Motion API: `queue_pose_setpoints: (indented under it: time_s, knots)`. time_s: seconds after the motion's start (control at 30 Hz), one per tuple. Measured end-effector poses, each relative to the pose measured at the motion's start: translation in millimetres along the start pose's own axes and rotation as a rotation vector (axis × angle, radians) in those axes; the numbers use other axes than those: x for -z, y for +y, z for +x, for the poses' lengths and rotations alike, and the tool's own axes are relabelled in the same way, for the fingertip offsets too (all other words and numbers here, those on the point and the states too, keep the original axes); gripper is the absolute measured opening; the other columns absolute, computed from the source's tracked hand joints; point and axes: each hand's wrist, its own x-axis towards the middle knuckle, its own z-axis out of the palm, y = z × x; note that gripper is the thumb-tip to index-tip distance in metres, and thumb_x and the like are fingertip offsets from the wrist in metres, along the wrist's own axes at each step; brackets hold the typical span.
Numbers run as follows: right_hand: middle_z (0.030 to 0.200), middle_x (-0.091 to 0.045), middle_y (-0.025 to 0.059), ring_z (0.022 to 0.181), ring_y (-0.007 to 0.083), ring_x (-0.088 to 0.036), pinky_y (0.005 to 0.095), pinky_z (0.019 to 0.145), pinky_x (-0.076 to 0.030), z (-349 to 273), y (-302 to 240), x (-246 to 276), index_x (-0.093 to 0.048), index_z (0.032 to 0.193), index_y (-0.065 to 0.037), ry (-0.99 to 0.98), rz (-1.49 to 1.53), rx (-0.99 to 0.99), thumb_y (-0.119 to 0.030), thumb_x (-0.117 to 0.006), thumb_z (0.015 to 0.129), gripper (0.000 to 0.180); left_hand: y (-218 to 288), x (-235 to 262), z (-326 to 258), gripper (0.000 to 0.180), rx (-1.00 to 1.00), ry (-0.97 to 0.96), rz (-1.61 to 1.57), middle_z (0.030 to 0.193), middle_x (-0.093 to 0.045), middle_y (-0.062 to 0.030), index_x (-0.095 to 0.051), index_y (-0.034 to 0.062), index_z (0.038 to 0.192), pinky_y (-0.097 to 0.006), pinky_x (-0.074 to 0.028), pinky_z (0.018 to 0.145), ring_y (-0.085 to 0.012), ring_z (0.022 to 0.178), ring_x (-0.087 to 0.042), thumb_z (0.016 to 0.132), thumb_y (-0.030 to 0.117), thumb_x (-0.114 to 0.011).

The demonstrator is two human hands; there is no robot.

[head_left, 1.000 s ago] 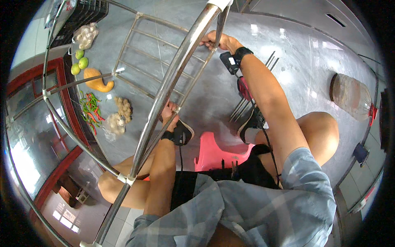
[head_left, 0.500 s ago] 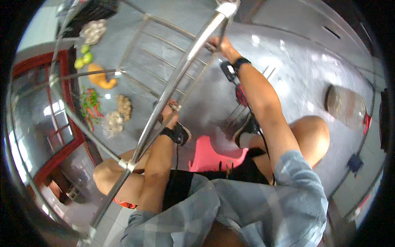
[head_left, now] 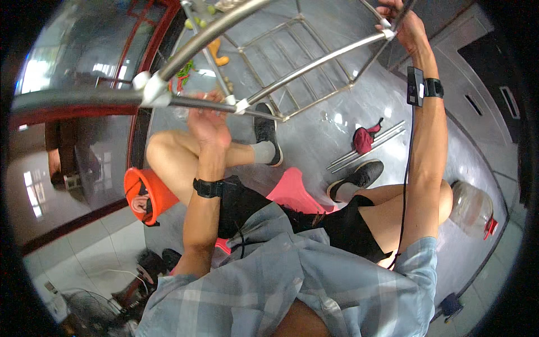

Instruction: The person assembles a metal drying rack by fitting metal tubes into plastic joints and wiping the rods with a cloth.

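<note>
A rack of thin metal tubes (head_left: pixel 314 69) with white plastic corner joints is held up in front of me. My left hand (head_left: pixel 210 126), palm turned up, has its fingers wrapped round a tube beside the white joints (head_left: pixel 241 105). At the far upper right my right hand (head_left: pixel 411 31) grips the rack's other corner by a white joint (head_left: pixel 388 33); part of its fingers is behind the tubes. A barred shelf panel (head_left: pixel 292 53) of the same rack hangs beyond the front tube. Both wrists wear black bands.
Two loose metal tubes (head_left: pixel 370 149) and a dark red cloth pouch (head_left: pixel 364 139) lie on the grey floor. Green and red chillies (head_left: pixel 182 76) and a yellow squash (head_left: pixel 218 53) lie beyond the rack. An orange bucket (head_left: pixel 137 194), a pink stool (head_left: pixel 292 191) and a clear jug (head_left: pixel 471 205) stand near my legs.
The rack has swung round, its long front tube now running more sideways. My right hand has moved up and right with its corner; my left hand has shifted left. The view has turned too.
</note>
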Motion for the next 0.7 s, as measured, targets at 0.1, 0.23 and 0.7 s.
queue_pose_setpoints:
  time_s: [0.1,0.23,0.7]
  knots:
    - [0.083,-0.062,0.0046,0.063,0.0161,-0.060,0.0270,0.050,-0.049,-10.0,-40.9,-66.1,-0.065,0.104,-0.003,-0.031,0.137,-0.087,-0.047,-0.057,0.094,0.045,28.9,-11.1,-26.8,0.025,0.041,-0.156,-0.058,0.093,-0.064,-0.0107,-0.053,0.0131,0.106,-0.039,-0.050,0.075,-0.0219,0.082,-0.061,0.096,0.036,-0.051]
    - [0.093,-0.066,0.0086,0.068,0.0106,-0.062,0.0222,0.053,-0.051,-3.1,-31.2,-66.1,-0.061,0.118,-0.004,-0.152,0.021,-0.109,-0.039,-0.053,0.098,0.041,22.6,-49.2,-32.0,0.036,0.153,-0.183,0.032,0.082,-0.064,-0.0120,-0.044,0.0107,0.119,-0.033,-0.046,0.053,-0.0242,0.067,-0.062,0.096,0.037,-0.055]
    - [0.061,-0.051,-0.0042,0.049,0.0032,-0.041,0.0210,0.044,-0.031,-1.2,-20.4,-71.9,-0.066,0.109,0.001,-0.367,0.059,-0.189,-0.027,-0.062,0.094,0.032,37.1,-58.4,-11.8,0.024,0.473,-0.345,0.339,0.078,-0.065,-0.0196,-0.054,0.0033,0.081,-0.043,-0.058,0.062,-0.0333,0.072,-0.069,0.088,0.024,-0.062]
